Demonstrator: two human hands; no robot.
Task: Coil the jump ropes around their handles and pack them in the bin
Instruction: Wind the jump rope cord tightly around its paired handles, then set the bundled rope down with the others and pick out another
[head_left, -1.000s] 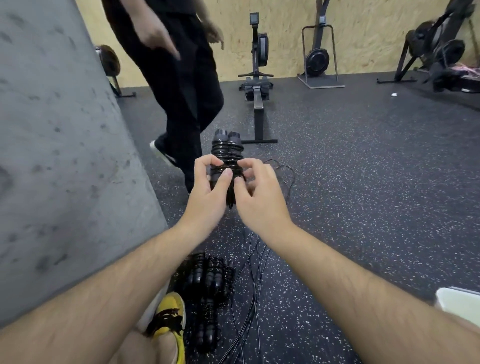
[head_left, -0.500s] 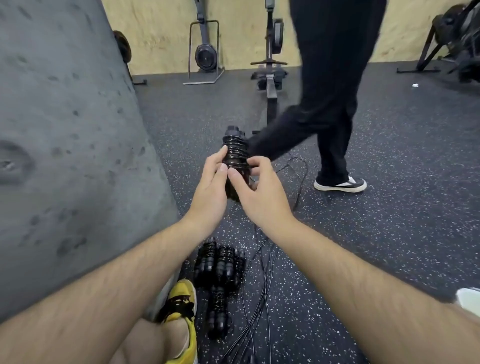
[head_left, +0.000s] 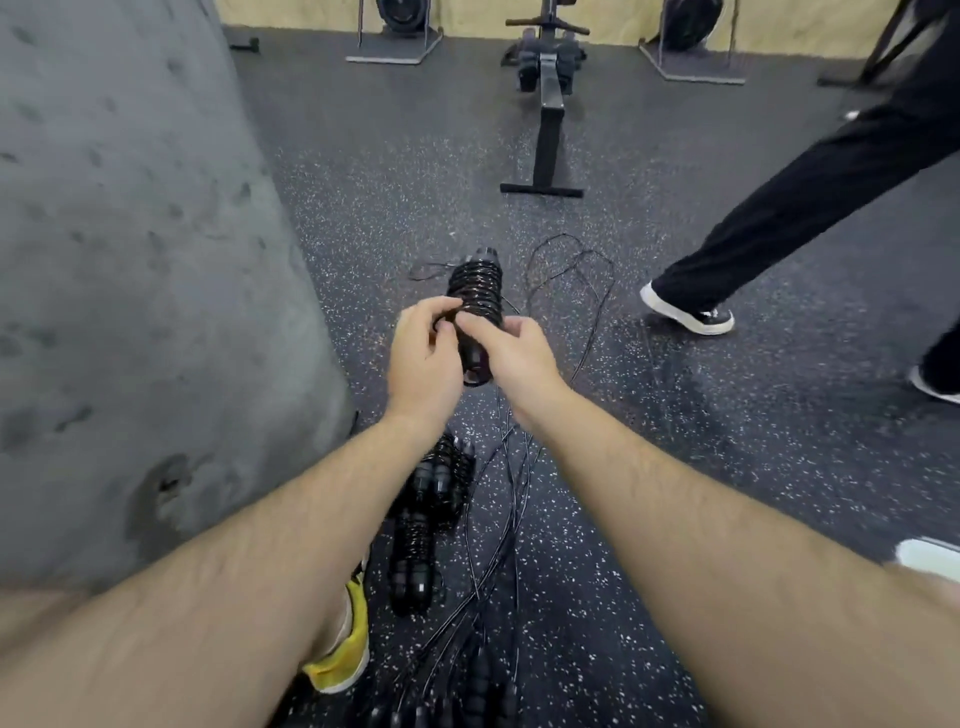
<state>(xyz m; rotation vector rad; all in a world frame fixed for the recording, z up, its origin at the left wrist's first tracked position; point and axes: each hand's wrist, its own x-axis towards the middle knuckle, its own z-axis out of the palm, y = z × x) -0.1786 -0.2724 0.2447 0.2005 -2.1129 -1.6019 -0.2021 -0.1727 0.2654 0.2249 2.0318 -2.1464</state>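
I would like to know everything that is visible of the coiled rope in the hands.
The coiled rope is black: thin glossy cord wound in many close turns around plastic-looking handles. One handle cap shows at the far end; another end shows under the hands. It is held above the floor, pointing away from the camera. The left hand grips its left side, the right hand its right side, fingers curled on the coil.

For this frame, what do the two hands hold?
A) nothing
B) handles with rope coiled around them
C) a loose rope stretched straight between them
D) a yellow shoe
B: the left hand and right hand both grip the coiled jump rope, its black cord wound in rings around the handles, held above the floor.
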